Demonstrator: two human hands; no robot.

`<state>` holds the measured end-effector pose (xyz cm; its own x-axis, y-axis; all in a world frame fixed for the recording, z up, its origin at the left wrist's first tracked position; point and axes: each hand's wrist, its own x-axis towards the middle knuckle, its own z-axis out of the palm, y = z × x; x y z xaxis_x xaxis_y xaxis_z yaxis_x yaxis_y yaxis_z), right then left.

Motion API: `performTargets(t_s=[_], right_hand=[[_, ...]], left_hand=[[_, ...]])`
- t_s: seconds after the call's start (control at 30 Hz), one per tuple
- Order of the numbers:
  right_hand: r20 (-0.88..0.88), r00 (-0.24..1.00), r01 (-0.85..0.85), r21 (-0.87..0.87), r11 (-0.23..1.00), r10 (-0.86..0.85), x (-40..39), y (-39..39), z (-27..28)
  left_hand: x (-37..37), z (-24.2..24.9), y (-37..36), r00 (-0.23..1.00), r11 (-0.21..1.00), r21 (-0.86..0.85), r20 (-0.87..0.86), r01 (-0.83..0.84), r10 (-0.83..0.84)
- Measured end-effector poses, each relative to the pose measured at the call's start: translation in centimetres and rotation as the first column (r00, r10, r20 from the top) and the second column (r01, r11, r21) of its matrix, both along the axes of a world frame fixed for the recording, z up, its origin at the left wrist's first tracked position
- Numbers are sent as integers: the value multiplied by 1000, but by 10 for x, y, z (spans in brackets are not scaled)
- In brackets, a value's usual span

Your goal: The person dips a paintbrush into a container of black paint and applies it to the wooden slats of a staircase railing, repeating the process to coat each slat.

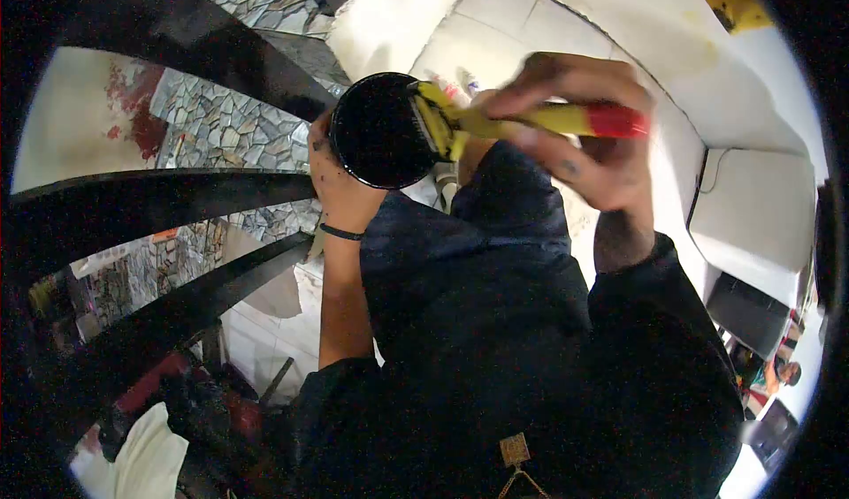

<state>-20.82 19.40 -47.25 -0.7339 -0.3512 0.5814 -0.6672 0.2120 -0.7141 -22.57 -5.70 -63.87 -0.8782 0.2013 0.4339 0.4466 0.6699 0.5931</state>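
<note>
You wear a dark top (478,340), with a square pendant (515,449) hanging on its front near the bottom edge of the view. Your right hand (592,128) pinches the brush (566,121) by its yellow handle, thumb and fingers closed around it, red end toward the back of the hand. The brush lies slanted, head to the left, overlapping the right side of the can's rim; whether the bristles touch the rim, you can't tell from this view. Your left hand (347,181) is curled around the outside of the can (354,167), left and lower side, with some fingers hidden behind it; dark specks show on the skin. The can's round mouth faces you, black inside, level of the contents unclear. A black band (342,232) circles your left wrist. Your dark trousers (460,229) show just below the can and brush. Left of the can, several dark bars (168,194) run across the view, the middle one reaching up to your left hand. Beyond the bars sits a grey stone-patterned surface (234,114), beside a pale patch with red stains (137,101). Whitish cloth (146,459) is at lower left. A white boxy thing (756,207) stands off to the right, and farther back a small, blurry person (783,373) shows near the right edge
</note>
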Motion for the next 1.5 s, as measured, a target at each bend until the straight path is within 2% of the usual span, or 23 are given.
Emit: performTargets(t_s=[0.1,0.13,0.27,0.33,0.5,0.57,0.73,0.83,0.87,0.97,1.0,1.03,1.1,1.13,1.17,1.2,1.23,1.27,1.3,1.37,1.4,1.47,1.5], right_hand=[[39,999,-4,45,999,2,-3,-16,-10],[117,993,-1,110,994,-12,-5,-19,-12],[128,987,49,323,945,-95,-12,-23,-29],[127,987,66,247,967,-100,-11,-23,-32],[248,955,181,-41,983,-166,5,-16,-31],[284,940,231,-125,965,-188,17,-13,-24],[467,859,292,-113,950,-209,30,-15,-21],[245,951,226,-134,965,-189,21,-16,-44],[260,959,163,-184,969,-112,21,-14,-46],[436,899,209,-381,901,-24,31,-13,-40],[595,802,289,-458,840,49,39,-12,-30],[471,882,287,-492,822,-26,37,-12,-37],[568,821,294,-492,820,47,41,-3,-34],[524,848,224,-490,843,79,38,1,-40],[472,875,154,-483,862,109,34,2,-47],[412,910,113,-378,919,58,29,1,-47],[209,976,103,-227,968,-55,21,-2,-49],[267,963,99,-217,971,-38,20,-2,-45],[322,946,91,-207,974,-20,22,-4,-41],[446,895,166,-340,926,3,24,-9,-40],[489,871,173,-383,907,41,26,-6,-39],[451,892,160,-369,915,26,21,3,-54],[413,911,146,-347,927,11,17,5,-68]], left_hand=[[4,12,6,1000,1000,25,-3,1,-1],[3,14,7,1000,1000,26,-9,2,-2],[1,20,14,1000,999,50,-19,22,-21],[1,12,15,999,998,59,16,28,-29],[-1,18,15,997,988,-155,-67,20,-31],[0,16,14,998,985,-173,-57,-3,-7],[-4,0,6,997,990,-141,-68,29,-39],[-3,-4,10,999,999,-13,-32,32,-32],[-3,-6,10,999,998,51,-17,31,-30],[-8,-10,3,993,996,-87,-119,4,-15],[-8,-11,0,990,991,-132,-142,-12,-7],[-8,-12,-4,986,984,-175,-166,-29,0],[-8,-4,0,992,999,-48,-123,-14,8],[-8,-1,0,990,993,-113,-142,-38,22],[-9,-2,1,992,995,-97,-126,-40,27],[-10,1,6,993,996,-79,-116,-40,31],[-9,3,15,1000,988,155,7,-2,1],[-9,8,25,994,919,394,102,-2,-41],[-10,1,22,1000,966,260,26,-4,-3],[-6,-12,13,1000,995,97,-1,-29,29],[-8,-21,8,999,993,116,29,-34,30],[-6,9,17,991,949,311,131,-44,3],[-5,5,16,989,956,285,146,-66,25]])
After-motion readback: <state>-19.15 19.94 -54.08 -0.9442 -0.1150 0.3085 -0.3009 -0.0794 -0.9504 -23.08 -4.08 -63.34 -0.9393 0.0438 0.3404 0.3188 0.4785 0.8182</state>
